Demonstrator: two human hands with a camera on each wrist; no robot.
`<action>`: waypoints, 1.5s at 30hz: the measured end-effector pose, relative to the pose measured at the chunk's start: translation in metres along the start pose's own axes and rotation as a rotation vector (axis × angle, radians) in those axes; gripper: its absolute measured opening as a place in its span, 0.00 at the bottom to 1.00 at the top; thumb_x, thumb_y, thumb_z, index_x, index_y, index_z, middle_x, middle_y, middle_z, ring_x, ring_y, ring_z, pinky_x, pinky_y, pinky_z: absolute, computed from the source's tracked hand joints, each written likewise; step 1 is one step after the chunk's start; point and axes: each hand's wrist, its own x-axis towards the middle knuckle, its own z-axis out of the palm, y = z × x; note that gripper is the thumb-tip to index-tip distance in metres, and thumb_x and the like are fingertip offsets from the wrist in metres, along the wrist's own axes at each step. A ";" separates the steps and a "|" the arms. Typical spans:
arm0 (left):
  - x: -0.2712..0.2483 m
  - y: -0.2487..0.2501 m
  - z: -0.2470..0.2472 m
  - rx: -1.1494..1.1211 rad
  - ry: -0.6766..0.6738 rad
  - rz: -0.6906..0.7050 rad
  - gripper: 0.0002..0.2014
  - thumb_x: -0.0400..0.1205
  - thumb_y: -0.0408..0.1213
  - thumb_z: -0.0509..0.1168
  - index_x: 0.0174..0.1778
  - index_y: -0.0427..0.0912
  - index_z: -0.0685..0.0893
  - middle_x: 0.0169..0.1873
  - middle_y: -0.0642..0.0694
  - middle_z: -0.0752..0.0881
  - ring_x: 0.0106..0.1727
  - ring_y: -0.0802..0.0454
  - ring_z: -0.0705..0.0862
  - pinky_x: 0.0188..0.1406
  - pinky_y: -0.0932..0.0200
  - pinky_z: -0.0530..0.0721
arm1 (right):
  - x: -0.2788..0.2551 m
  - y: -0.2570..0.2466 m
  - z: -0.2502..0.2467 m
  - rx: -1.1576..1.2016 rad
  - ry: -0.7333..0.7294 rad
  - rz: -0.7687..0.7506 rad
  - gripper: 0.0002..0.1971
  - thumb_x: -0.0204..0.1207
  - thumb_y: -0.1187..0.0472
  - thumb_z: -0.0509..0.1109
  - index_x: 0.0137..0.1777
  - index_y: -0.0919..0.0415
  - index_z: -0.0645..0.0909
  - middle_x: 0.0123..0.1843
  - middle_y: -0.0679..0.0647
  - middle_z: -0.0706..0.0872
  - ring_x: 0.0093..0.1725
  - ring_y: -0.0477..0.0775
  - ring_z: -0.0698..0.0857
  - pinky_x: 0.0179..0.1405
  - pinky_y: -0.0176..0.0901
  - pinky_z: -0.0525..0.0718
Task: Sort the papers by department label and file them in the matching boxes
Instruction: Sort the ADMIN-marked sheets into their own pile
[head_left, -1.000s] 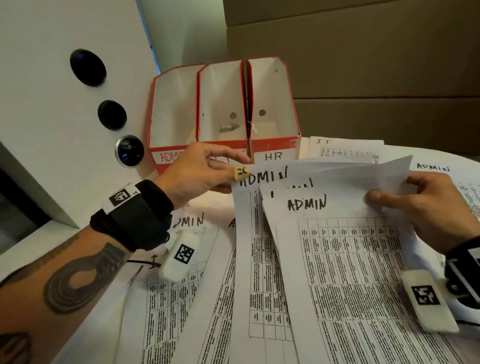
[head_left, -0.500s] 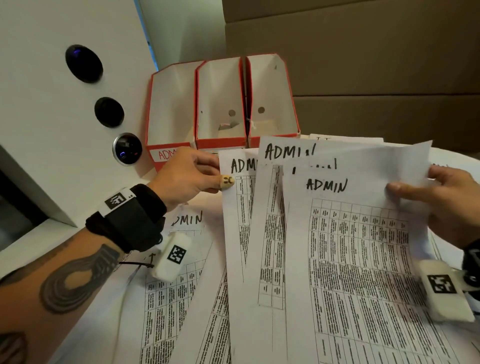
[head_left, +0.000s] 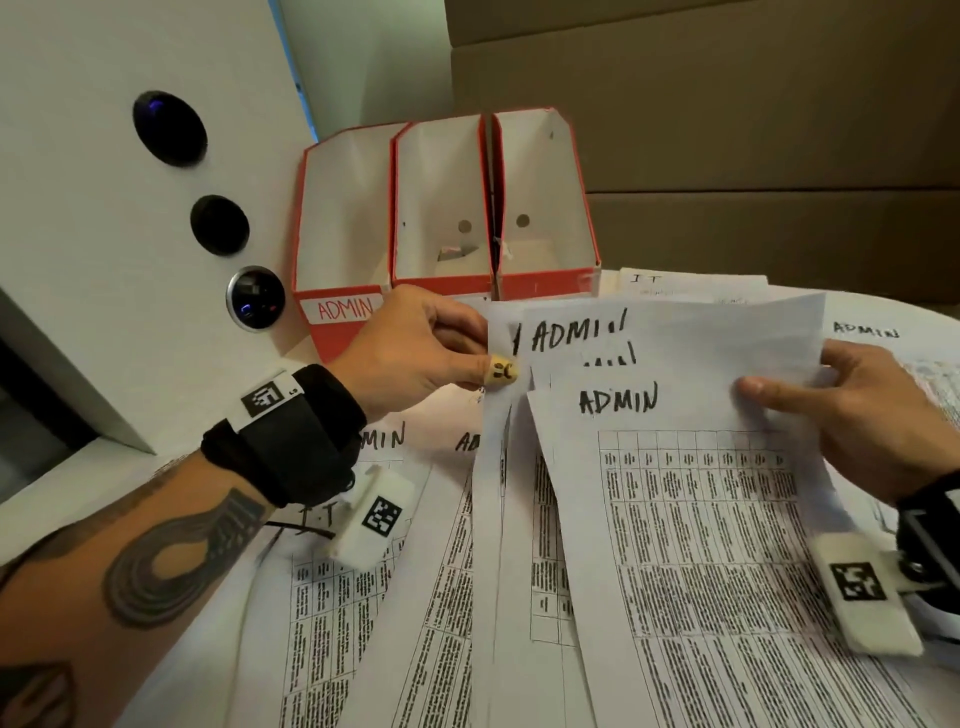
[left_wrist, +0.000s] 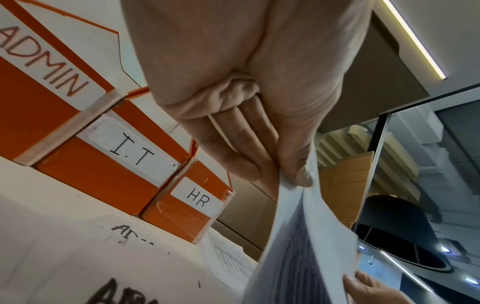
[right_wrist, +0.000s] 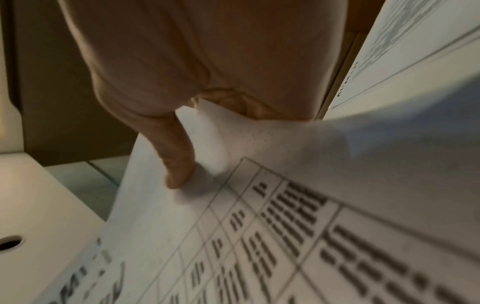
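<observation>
Several white sheets headed ADMIN (head_left: 649, 467) are held up as a loose fan above the table. My left hand (head_left: 441, 353) pinches their upper left edge (left_wrist: 298, 185) between thumb and fingers. My right hand (head_left: 852, 410) grips the upper right corner, thumb on top (right_wrist: 179, 164). Three orange file boxes stand behind: ADMIN (head_left: 343, 249) at the left, I.T (left_wrist: 135, 152) in the middle, HR (left_wrist: 197, 199) at the right. All three look nearly bare inside.
More sheets lie spread on the table, marked ADMIN (head_left: 379, 441) or IT (head_left: 691, 286). A white panel with round dark openings (head_left: 171, 130) rises at the left. Brown cardboard boxes (head_left: 727, 156) stand behind the file boxes.
Both hands have lifted the fanned ADMIN sheets higher and drawn them closer together. The sheets now cover the I.T and HR labels in the head view.
</observation>
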 end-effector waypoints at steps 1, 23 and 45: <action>0.000 0.000 0.001 0.000 -0.002 0.003 0.13 0.74 0.26 0.81 0.53 0.33 0.94 0.43 0.43 0.97 0.43 0.50 0.96 0.45 0.58 0.94 | 0.001 0.001 0.000 -0.006 0.024 -0.009 0.52 0.32 0.39 0.96 0.60 0.63 0.89 0.58 0.60 0.95 0.56 0.62 0.95 0.55 0.54 0.92; -0.002 -0.004 -0.002 -0.192 -0.072 -0.074 0.21 0.76 0.31 0.76 0.66 0.40 0.89 0.52 0.38 0.96 0.55 0.40 0.96 0.57 0.43 0.94 | 0.009 0.013 -0.009 0.008 0.088 -0.056 0.46 0.24 0.36 0.94 0.46 0.58 0.95 0.54 0.63 0.95 0.54 0.64 0.93 0.57 0.51 0.92; -0.003 -0.005 0.000 -0.191 -0.098 0.012 0.16 0.72 0.44 0.78 0.56 0.46 0.96 0.56 0.39 0.95 0.57 0.37 0.95 0.56 0.37 0.94 | 0.007 0.012 -0.009 0.060 0.046 -0.021 0.47 0.27 0.43 0.97 0.49 0.65 0.92 0.55 0.64 0.94 0.52 0.60 0.95 0.47 0.43 0.93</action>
